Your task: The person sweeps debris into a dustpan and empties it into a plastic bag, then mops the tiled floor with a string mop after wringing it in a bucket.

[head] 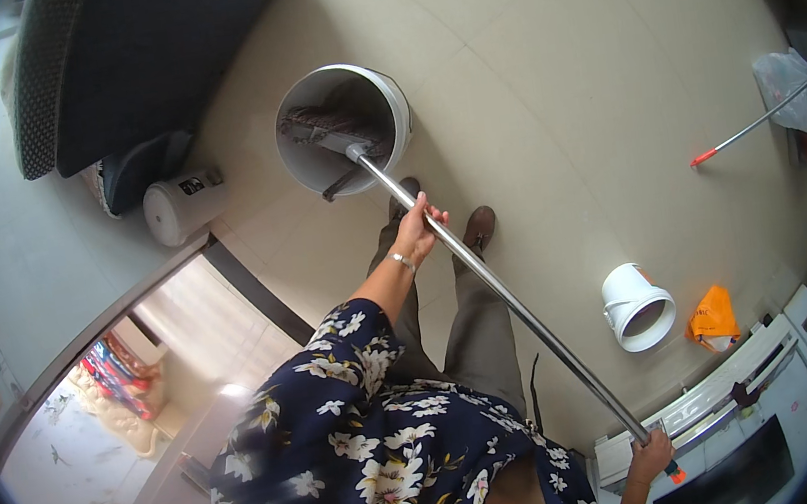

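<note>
A long metal mop handle (506, 290) runs from the upper middle of the view down to the lower right. My left hand (422, 230) grips its upper part, not far from the mop head. Near the handle's other end, by an orange tip, my right hand (653, 454) is closed around it. The flat mop head (333, 138), with a dark, stringy pad, lies inside a large white bucket (400, 118) on the tiled floor, in front of my shoes. How much water the bucket holds, I cannot tell.
A smaller white bucket (640, 304) and an orange bag (714, 319) are on the floor at right. Beyond them, a stick with red ends (757, 118) leans near a clear plastic bag (790, 91). At left, a lidded white tub (182, 206) lies beside dark furniture (139, 65) and a doorway.
</note>
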Motion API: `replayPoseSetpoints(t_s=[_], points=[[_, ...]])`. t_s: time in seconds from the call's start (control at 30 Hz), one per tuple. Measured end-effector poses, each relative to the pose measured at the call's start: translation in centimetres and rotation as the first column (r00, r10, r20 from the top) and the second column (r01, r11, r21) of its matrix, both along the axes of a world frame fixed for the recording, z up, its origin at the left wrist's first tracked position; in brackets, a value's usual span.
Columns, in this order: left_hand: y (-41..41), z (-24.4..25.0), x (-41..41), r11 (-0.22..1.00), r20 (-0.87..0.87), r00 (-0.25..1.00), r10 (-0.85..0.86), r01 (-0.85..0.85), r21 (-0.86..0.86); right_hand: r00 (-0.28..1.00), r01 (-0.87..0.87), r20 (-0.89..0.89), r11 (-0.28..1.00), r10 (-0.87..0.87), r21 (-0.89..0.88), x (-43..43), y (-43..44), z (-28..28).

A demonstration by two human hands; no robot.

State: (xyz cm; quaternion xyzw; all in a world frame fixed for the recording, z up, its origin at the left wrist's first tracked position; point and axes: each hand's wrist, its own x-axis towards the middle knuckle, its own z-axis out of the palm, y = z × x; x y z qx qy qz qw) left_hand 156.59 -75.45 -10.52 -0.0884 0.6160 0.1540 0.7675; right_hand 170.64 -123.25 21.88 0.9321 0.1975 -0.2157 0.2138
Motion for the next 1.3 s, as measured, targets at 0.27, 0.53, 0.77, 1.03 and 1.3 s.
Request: replayPoseSetpoints(t_s=[0.27,0.53,0.77,1.03,1.3], points=[[6.7,-6.2,2.1,0.984,-0.287,0.944,-0.164,0.175,0.014,1.000,0.002,0.024,0.999,-0.001,-0.051,0.7,15.7,2.5],[-0.3,3.7,1.6,0.992,-0.288,0.949,-0.127,0.116,-0.054,0.995,-0.054,0.094,0.993,0.045,0.100,0.7,1.1,3.1],[-2.2,17.4,1.1,0.998,-0.197,0.979,-0.056,0.053,-0.021,0.995,0.077,0.060,0.986,-0.086,0.146,0.0,-6.2,3.9],[-1.4,12.5,0.9,0.996,-0.167,0.985,-0.051,0.062,0.064,0.988,0.129,0.073,0.988,-0.136,0.087,-1.2,-4.4,2.6],[3.6,-3.9,1.7,0.987,-0.188,0.972,-0.144,0.155,0.045,0.997,0.002,0.071,0.988,0.009,-0.154,-1.4,12.0,4.3]])
